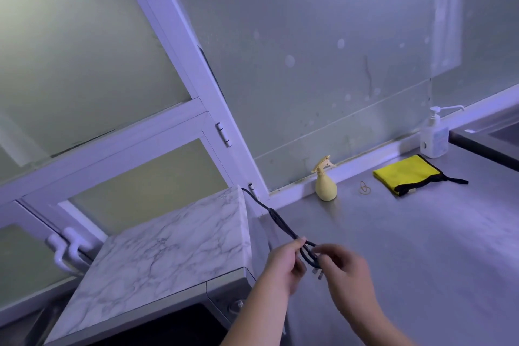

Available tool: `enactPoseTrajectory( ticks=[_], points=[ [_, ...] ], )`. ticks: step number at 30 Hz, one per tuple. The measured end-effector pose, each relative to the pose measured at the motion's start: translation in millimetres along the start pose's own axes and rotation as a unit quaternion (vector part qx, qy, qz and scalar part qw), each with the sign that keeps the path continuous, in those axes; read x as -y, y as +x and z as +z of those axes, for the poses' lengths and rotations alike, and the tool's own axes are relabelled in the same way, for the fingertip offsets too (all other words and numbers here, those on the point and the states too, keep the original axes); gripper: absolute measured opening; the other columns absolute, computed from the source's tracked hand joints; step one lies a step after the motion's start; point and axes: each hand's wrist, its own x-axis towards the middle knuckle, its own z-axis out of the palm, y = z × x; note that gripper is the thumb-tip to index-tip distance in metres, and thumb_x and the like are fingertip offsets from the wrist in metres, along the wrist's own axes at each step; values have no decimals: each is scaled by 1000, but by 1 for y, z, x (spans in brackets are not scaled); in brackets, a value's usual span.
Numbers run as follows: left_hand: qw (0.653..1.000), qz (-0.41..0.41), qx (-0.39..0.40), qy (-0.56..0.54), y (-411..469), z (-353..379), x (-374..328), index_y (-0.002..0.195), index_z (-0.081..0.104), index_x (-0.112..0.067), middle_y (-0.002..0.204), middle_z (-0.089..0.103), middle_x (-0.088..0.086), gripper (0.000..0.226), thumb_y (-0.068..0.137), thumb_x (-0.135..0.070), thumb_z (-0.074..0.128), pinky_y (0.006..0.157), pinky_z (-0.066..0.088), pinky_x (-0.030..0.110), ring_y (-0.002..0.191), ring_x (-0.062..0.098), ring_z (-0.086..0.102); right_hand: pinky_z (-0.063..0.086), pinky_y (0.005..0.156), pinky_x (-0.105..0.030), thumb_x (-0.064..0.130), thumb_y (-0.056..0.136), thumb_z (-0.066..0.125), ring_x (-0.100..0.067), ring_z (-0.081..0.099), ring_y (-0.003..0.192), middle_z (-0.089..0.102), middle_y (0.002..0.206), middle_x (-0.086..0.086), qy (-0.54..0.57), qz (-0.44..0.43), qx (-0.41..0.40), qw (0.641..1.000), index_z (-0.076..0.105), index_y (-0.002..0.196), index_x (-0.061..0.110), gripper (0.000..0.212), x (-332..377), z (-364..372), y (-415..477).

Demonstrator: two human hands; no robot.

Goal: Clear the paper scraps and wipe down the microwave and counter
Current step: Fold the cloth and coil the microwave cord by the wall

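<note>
Both my hands pinch the looped black power cord (281, 222) at five o'clock: left hand (283, 265) on the loop, right hand (349, 271), blurred, seemingly by the plug. I'd coil it tight and tuck it behind the marble-patterned microwave (168, 247) at seven. The soft folded yellow cloth (404, 174) waits at three on the matte grey metal counter (421, 247).

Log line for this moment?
left hand: grips power cord | right hand: holds power cord | yellow cloth: on counter | spray bottle: upright

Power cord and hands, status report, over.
Left hand and right hand both grip looped power cord beside microwave. Yellow cloth, spray bottle untouched on counter, rubber band between them.
</note>
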Motion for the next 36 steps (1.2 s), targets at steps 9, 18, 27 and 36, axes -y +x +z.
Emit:
enactPoseTrajectory(
  ticks=[9, 18, 27, 36],
  points=[
    [997, 2, 1, 74, -6, 5, 4, 68, 59, -3, 54, 58, 8, 34, 98, -19, 62, 46, 43, 21, 45, 20, 58, 37, 78, -35, 25, 65, 55, -16, 48, 80, 58, 79, 4, 155, 198, 184, 950, 65, 80, 24, 18, 19, 19, -3],
    [996, 9, -17, 82, -4, 5, 3, 81, 61, -10, 48, 52, 0, 16, 94, -16, 67, 37, 35, 14, 36, 7, 44, 39, 85, -35, 36, 61, 57, -8, 62, 89, 73, 92, 10, 218, 183, 170, 944, 74, 80, 23, 29, -2, 14, -2],
    [979, 97, -47, 173, -8, -1, 11, 81, 68, -8, 83, 53, 15, 22, 95, -24, 62, 72, 37, 30, 78, 24, 44, 33, 62, -32, 24, 63, 60, -16, 39, 55, 51, 62, -3, 214, 202, 123, 948, 53, 59, 15, 13, 6, 13, 0],
    [998, 49, -18, 19, -21, 15, 15, 92, 72, -7, 83, 68, 9, 39, 104, -36, 48, 58, 41, 28, 67, 23, 59, 39, 68, -27, 17, 77, 64, -12, 59, 71, 65, 65, 1, 118, 1, 6, 993, 65, 57, 20, 20, -13, 16, -22]
  ],
)
